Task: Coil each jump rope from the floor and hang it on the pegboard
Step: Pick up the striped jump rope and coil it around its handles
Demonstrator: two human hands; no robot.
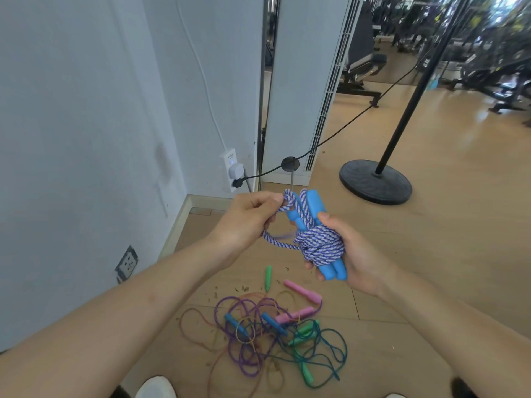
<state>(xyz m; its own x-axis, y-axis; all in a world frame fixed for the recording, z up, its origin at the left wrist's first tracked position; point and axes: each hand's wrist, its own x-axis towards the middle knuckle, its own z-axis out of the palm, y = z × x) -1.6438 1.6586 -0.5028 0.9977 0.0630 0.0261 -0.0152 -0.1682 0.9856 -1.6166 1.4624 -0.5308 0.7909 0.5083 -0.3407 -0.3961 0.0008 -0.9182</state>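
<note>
A jump rope with two blue handles (311, 209) and a purple-and-white braided cord (319, 244) is wound around those handles at chest height. My right hand (355, 255) grips the bundle from the right, thumb on top of the coils. My left hand (247, 218) pinches a free loop of the same cord just left of the handles' upper ends. Below, on the wooden floor, lies a tangled pile of jump ropes (267, 334) with pink, green and blue handles. No pegboard is in view.
A white wall (86, 124) with a power strip (231, 170) stands to the left. A black cable runs across to a round black stand base (375, 180) at the right. Gym machines sit far back right. My shoes show at the bottom edge.
</note>
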